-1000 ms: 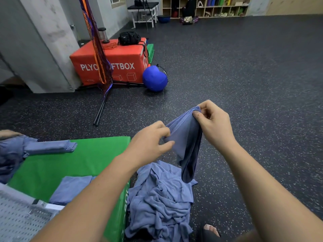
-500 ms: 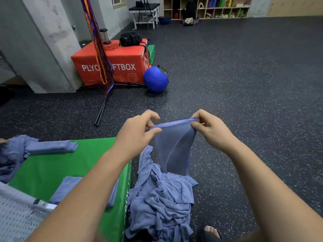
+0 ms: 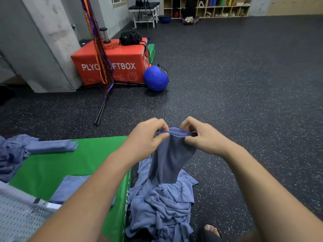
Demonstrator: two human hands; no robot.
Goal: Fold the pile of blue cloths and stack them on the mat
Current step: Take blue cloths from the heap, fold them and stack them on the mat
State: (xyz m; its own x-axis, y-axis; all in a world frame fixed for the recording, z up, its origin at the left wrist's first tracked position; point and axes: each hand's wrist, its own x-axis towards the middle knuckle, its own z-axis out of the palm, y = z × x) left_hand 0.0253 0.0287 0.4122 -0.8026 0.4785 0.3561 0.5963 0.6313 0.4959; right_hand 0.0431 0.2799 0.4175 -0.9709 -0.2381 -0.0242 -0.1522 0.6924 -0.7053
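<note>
Cloth (image 3: 169,158): top hem pinched by left hand (image 3: 145,138) and right hand (image 3: 204,138). Pile (image 3: 160,206): 6 o'clock of cloth. Mat (image 3: 52,165): 9 o'clock of pile, bearing folded cloths (image 3: 70,187).

Change over the last second. I bring the right hand (image 3: 204,138) down from its raised position until it is level with the left hand (image 3: 145,138). The blue cloth (image 3: 171,159) between them, a narrow twisted strip a second ago, now hangs as a broader, flatter panel. Its stitched hem (image 3: 176,134) is drawn across between the two pinches. Compared with half a second ago, the hands sit slightly closer together.
</note>
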